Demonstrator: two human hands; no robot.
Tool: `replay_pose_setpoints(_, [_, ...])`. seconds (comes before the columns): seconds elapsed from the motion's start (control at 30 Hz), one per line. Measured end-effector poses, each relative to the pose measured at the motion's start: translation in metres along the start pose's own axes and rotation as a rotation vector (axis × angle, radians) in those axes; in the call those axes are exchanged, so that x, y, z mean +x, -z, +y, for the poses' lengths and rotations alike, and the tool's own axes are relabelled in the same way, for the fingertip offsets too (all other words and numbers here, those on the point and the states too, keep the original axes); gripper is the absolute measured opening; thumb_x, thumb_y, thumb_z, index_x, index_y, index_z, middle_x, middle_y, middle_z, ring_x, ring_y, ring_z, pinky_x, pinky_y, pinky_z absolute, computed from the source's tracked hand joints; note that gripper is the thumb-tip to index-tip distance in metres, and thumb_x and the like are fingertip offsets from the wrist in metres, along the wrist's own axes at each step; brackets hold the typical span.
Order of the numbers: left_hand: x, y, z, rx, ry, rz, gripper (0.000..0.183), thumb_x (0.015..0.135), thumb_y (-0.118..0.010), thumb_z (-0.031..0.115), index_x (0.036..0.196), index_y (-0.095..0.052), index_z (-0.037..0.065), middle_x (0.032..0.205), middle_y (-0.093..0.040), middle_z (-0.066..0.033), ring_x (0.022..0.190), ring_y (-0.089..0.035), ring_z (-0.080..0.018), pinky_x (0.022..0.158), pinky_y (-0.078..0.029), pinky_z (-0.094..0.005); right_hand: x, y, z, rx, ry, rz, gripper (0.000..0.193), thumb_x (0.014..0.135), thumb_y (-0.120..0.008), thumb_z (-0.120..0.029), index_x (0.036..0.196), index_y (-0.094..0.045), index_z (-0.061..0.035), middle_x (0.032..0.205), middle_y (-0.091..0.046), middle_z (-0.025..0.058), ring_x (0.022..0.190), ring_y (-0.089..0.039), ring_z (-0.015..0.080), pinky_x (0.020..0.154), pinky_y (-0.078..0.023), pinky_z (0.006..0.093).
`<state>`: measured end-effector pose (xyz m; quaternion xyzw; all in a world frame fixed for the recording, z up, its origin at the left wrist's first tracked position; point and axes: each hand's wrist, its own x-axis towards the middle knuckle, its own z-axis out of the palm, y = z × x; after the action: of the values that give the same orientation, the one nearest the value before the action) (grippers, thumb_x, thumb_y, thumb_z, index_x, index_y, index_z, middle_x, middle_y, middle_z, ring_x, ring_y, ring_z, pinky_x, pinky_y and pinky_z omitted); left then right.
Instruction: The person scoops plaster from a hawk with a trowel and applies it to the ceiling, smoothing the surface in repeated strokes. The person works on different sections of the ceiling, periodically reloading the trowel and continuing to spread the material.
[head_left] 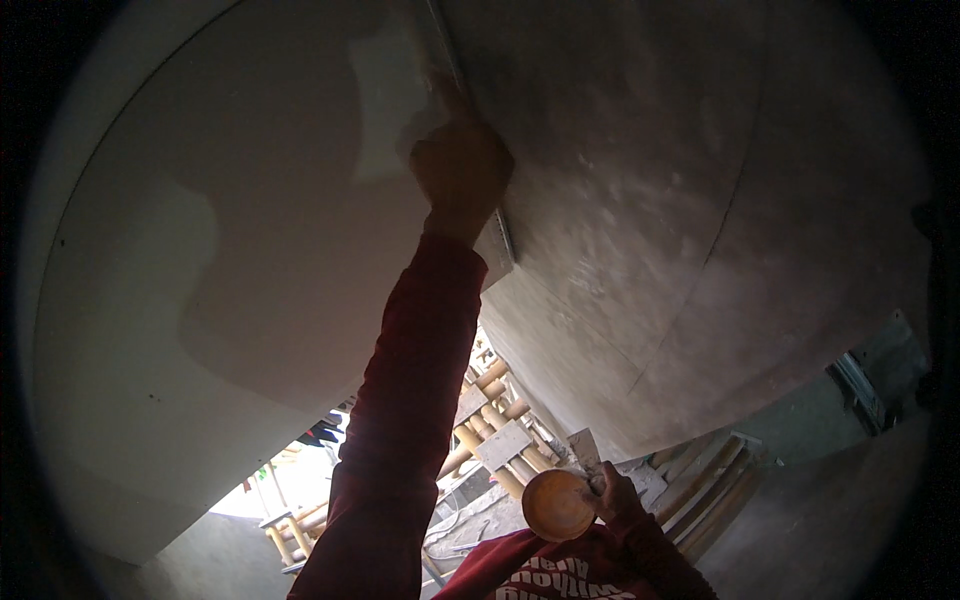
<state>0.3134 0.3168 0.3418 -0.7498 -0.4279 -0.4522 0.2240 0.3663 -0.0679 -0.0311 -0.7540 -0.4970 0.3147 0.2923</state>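
Observation:
My left arm, in a dark red sleeve, reaches up across the middle of the view. My left hand [462,165] is at the seam between a pale flat panel and a grey wall. Its index finger points up along a thin metal edge strip [446,40]; the other fingers look curled and are dim, with nothing visible held. Low on the right, close to my body, my right hand [614,497] grips a round orange-brown bowl [558,506] by its rim. A flat-bladed putty knife [584,449] sticks up from the same hand; its handle is mostly hidden.
The pale panel [270,250] spans the upper left and the grey wall [640,230], with a thin crack line, the right. Below are stacked wooden poles and blocks [500,440], long beams [710,490] and a bright opening at lower left.

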Motion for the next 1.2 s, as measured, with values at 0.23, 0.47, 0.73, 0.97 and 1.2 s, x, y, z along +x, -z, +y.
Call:
replay_pose_setpoints(0.23, [0.003,-0.007,-0.008,0.019,-0.135,0.164,0.090,0.078,-0.067,0.011,0.150,-0.022,-0.020,0.073,-0.070,-0.0180,0.064,-0.069,-0.0319,0.065,-0.054,-0.0443,0.006,-0.013,0.019,-0.003,0.022,0.001,0.063,0.080,-0.083,-0.037,0.122,-0.054,-0.0002,0.092,-0.072,0.0251,0.087,-0.071,0.0440,0.074,-0.058,0.0493])
replay_pose_setpoints(0.47, [0.001,-0.013,-0.004,0.046,-0.054,-0.058,0.091,0.080,-0.066,0.013,0.153,-0.021,-0.016,0.074,-0.070,-0.0168,0.062,-0.069,-0.0321,0.061,-0.054,-0.0440,0.002,-0.004,0.008,0.026,0.000,-0.018,0.061,0.081,-0.083,-0.034,0.121,-0.053,-0.0001,0.092,-0.072,0.0255,0.087,-0.071,0.0441,0.074,-0.058,0.0489])
replay_pose_setpoints(0.73, [0.001,-0.002,-0.003,0.051,-0.072,-0.195,0.090,0.081,-0.064,0.014,0.154,-0.020,-0.016,0.069,-0.069,-0.0164,0.061,-0.070,-0.0315,0.057,-0.053,-0.0458,-0.001,0.007,-0.007,0.057,-0.034,-0.023,0.061,0.081,-0.083,-0.035,0.121,-0.053,-0.0002,0.089,-0.071,0.0259,0.086,-0.071,0.0447,0.072,-0.057,0.0493])
replay_pose_setpoints(0.97, [0.012,-0.004,-0.018,0.095,-0.172,0.134,0.084,0.086,-0.064,0.019,0.152,-0.025,-0.015,0.073,-0.069,-0.0175,0.063,-0.068,-0.0319,0.058,-0.051,-0.0476,0.001,-0.002,0.004,0.022,-0.010,0.001,0.063,0.080,-0.083,-0.037,0.120,-0.053,0.0002,0.087,-0.070,0.0261,0.085,-0.070,0.0456,0.071,-0.057,0.0495])
replay_pose_setpoints(1.2, [0.007,-0.022,-0.017,0.103,-0.173,0.028,0.086,0.084,-0.064,0.017,0.154,-0.023,-0.014,0.077,-0.070,-0.0159,0.069,-0.069,-0.0327,0.062,-0.051,-0.0479,0.002,-0.006,0.009,0.048,0.039,0.000,0.062,0.080,-0.083,-0.037,0.118,-0.053,0.0009,0.085,-0.069,0.0256,0.083,-0.069,0.0463,0.069,-0.056,0.0503])
